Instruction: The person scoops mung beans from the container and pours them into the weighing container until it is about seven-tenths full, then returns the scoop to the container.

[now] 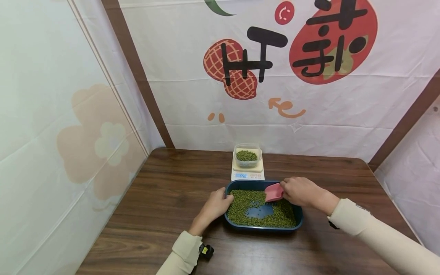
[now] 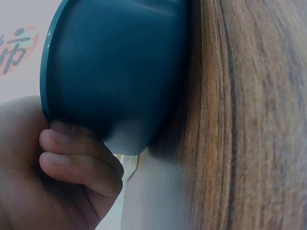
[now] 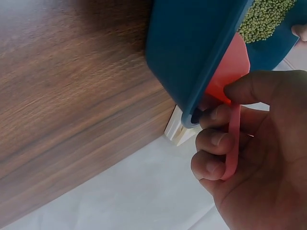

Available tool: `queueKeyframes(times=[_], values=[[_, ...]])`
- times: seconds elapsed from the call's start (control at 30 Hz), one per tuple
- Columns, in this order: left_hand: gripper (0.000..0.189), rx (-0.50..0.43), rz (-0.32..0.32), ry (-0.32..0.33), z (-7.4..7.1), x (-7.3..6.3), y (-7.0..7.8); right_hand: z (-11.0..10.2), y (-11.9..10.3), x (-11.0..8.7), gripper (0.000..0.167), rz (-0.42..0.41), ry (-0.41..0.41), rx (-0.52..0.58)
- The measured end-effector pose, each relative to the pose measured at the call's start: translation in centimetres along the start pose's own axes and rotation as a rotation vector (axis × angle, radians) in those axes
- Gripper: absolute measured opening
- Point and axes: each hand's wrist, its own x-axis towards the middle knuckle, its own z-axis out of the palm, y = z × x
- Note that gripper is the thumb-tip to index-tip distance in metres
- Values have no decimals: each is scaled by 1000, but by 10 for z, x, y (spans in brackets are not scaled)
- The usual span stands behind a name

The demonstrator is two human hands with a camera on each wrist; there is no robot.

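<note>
A blue tray (image 1: 264,228) of green mung beans (image 1: 240,208) stands on the table, its bottom bare in one patch near the middle. My left hand (image 1: 217,202) grips the tray's left rim, thumb over the edge and fingers curled beneath it in the left wrist view. In my right hand (image 1: 300,192) is a pink scoop (image 1: 274,192), its handle (image 3: 233,143) held between thumb and curled fingers. The scoop's head is inside the tray, at the far right part of the beans.
Behind the tray, a kitchen scale (image 1: 237,167) reading about 125.0 carries a clear plastic container (image 1: 248,164) with some mung beans (image 1: 246,155) in it. The wooden table (image 1: 154,198) meets a printed cloth backdrop (image 1: 192,137) at the back; another cloth hangs on the left.
</note>
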Motion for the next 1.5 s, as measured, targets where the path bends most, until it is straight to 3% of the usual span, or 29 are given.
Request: queueKeyframes(times=[1.27,1.5], values=[[16,-9,2,3,-1,-2,3,3,-27,35,14,-16,-72,68],[16,3,12,18,0,-2,3,5,-29,41,10,-37,-48,67]])
